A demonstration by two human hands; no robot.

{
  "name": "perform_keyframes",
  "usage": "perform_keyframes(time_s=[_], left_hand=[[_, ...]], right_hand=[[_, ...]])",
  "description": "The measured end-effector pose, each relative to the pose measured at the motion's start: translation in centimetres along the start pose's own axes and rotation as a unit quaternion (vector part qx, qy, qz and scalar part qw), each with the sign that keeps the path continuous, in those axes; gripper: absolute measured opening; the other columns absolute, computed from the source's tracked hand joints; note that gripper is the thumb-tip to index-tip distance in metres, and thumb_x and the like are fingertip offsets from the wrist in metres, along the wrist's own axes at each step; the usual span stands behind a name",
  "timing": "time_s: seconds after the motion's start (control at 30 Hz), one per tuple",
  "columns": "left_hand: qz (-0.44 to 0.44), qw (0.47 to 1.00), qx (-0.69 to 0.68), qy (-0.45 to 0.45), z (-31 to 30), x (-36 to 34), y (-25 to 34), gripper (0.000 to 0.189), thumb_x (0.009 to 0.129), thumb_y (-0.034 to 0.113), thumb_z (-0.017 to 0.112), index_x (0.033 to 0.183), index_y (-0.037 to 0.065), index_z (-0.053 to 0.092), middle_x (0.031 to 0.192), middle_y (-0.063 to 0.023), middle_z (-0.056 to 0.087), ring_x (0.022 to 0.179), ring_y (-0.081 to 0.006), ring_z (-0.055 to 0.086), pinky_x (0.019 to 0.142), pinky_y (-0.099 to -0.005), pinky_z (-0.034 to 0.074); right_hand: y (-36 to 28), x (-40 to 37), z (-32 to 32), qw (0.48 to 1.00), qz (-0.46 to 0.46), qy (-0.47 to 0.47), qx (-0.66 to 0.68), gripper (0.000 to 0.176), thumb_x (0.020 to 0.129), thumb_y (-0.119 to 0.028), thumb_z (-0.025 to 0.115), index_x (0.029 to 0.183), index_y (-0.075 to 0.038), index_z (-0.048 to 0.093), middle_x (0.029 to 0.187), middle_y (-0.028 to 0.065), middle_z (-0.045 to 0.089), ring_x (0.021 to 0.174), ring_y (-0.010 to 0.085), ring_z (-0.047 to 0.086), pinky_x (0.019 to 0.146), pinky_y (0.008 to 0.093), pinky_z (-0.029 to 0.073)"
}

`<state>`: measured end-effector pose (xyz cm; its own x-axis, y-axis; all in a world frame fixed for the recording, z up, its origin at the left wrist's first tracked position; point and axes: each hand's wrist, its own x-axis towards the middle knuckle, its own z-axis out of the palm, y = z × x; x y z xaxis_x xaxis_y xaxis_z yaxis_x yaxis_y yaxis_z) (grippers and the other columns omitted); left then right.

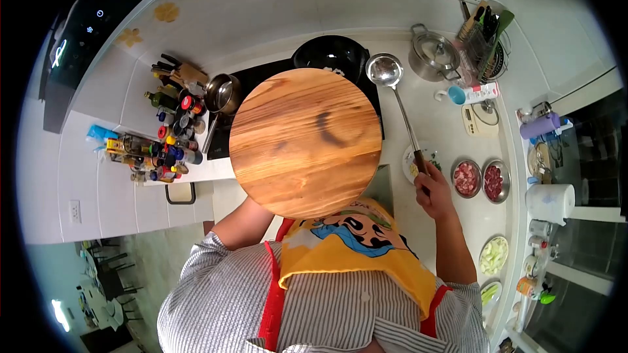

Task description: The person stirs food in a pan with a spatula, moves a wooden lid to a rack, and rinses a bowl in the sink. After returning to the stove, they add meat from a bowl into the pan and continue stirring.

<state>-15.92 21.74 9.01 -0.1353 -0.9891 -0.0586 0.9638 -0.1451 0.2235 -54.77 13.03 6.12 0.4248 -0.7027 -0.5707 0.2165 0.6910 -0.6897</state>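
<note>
My right hand [433,191] is wrapped round the dark handle of a long steel ladle [405,114], whose bowl points up toward the stove. A large round wooden lid or board [305,144] fills the middle of the view in front of my body. My left forearm reaches up beneath its lower left edge, and the left hand is hidden behind the wood. Behind the round wood, a black wok [330,53] shows in part, with some pale bits inside. A patterned plate [422,162] lies under the ladle's handle.
Right counter: lidded steel pot [434,53], blue cup [456,95], scale [479,119], two bowls of meat [466,178] [496,182], plate of cut green vegetable [494,255]. Left: saucepan [222,94], knife block [191,74], several bottles and jars [157,150].
</note>
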Motion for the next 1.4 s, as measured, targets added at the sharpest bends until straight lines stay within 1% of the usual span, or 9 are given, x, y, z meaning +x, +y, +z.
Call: perform_keyframes(time_s=[0.33,0.67,0.7,0.83,1.03,1.13,1.17,1.23,1.4], left_hand=[[-0.073,0.995,0.068,0.012,4.7,8.0,-8.3,0.051,0.111,0.026,0.052,0.158,0.010,0.041,0.156,-0.0136,0.052,0.140,-0.0331,0.054,0.115,-0.0503,0.049],[-0.115,0.945,0.302,-0.054,11.7,32.1,-17.5,0.051,0.110,0.024,0.054,0.157,0.009,0.042,0.156,-0.0136,0.052,0.139,-0.0327,0.055,0.115,-0.0495,0.050],[-0.077,0.929,0.357,-0.063,12.1,35.0,-18.8,0.051,0.110,0.024,0.054,0.157,0.009,0.042,0.155,-0.0136,0.052,0.139,-0.0326,0.055,0.115,-0.0495,0.050],[0.042,0.819,0.572,-0.010,15.1,46.7,-26.7,0.018,0.098,0.001,0.059,0.116,-0.001,0.060,0.106,-0.0064,0.072,0.080,-0.0164,0.069,0.075,-0.0333,0.061],[0.079,0.796,0.592,-0.104,12.2,63.1,-35.1,0.018,0.096,0.009,0.073,0.102,0.002,0.057,0.092,-0.0043,0.066,0.080,-0.0159,0.068,0.073,-0.0314,0.059],[0.155,0.619,0.767,-0.076,9.8,68.7,-36.8,0.035,0.092,0.018,0.080,0.108,-0.003,0.057,0.096,-0.0127,0.069,0.089,-0.0260,0.070,0.085,-0.0370,0.057],[0.152,0.620,0.765,-0.077,8.5,70.2,-37.6,0.035,0.092,0.018,0.080,0.108,-0.003,0.057,0.096,-0.0127,0.069,0.089,-0.0260,0.070,0.085,-0.0370,0.057],[0.197,0.521,0.826,-0.090,11.6,66.5,-39.1,0.040,0.092,0.021,0.080,0.113,-0.004,0.057,0.098,-0.0157,0.072,0.097,-0.0299,0.071,0.091,-0.0384,0.055],[0.216,0.467,0.850,-0.113,9.8,68.2,-40.3,0.043,0.093,0.026,0.080,0.117,-0.002,0.058,0.109,-0.0202,0.073,0.102,-0.0357,0.072,0.089,-0.0424,0.055]], right_hand=[[1.8,-4.8,-14.1,0.999,-0.025,-0.034,0.025,0.040,0.093,0.000,0.061,0.133,-0.007,0.057,0.076,0.0043,0.058,0.040,0.0095,0.039,0.037,0.0254,0.031],[5.8,-13.6,-20.6,0.976,-0.098,0.176,0.084,0.037,0.092,0.002,0.058,0.128,-0.004,0.055,0.068,0.0037,0.054,0.040,0.0099,0.039,0.037,0.0264,0.031],[6.5,-14.2,-21.1,0.973,-0.103,0.186,0.091,0.037,0.092,0.002,0.058,0.128,-0.004,0.055,0.068,0.0037,0.054,0.040,0.0099,0.039,0.037,0.0264,0.031],[9.2,-17.5,-21.7,0.953,-0.144,0.233,0.132,0.034,0.093,0.003,0.057,0.127,-0.004,0.055,0.064,0.0022,0.051,0.040,0.0099,0.038,0.037,0.0266,0.030],[9.9,-21.6,-21.2,0.926,-0.168,0.298,0.158,0.033,0.093,0.004,0.059,0.125,-0.003,0.059,0.065,0.0030,0.053,0.040,0.0104,0.040,0.037,0.0256,0.030],[9.8,-22.1,-21.7,0.917,-0.169,0.314,0.177,0.036,0.092,0.005,0.060,0.127,-0.003,0.060,0.065,0.0036,0.054,0.040,0.0105,0.040,0.036,0.0255,0.029],[9.8,-22.0,-22.1,0.916,-0.169,0.317,0.177,0.036,0.092,0.005,0.060,0.127,-0.003,0.060,0.065,0.0036,0.054,0.040,0.0105,0.040,0.036,0.0255,0.029],[9.7,-21.7,-22.7,0.915,-0.168,0.310,0.197,0.036,0.092,0.006,0.060,0.127,-0.002,0.060,0.065,0.0037,0.054,0.040,0.0102,0.040,0.036,0.0255,0.029],[8.3,-19.7,-24.6,0.916,-0.162,0.282,0.233,0.036,0.091,0.006,0.060,0.127,-0.001,0.059,0.065,0.0040,0.054,0.039,0.0100,0.039,0.035,0.0254,0.028]])
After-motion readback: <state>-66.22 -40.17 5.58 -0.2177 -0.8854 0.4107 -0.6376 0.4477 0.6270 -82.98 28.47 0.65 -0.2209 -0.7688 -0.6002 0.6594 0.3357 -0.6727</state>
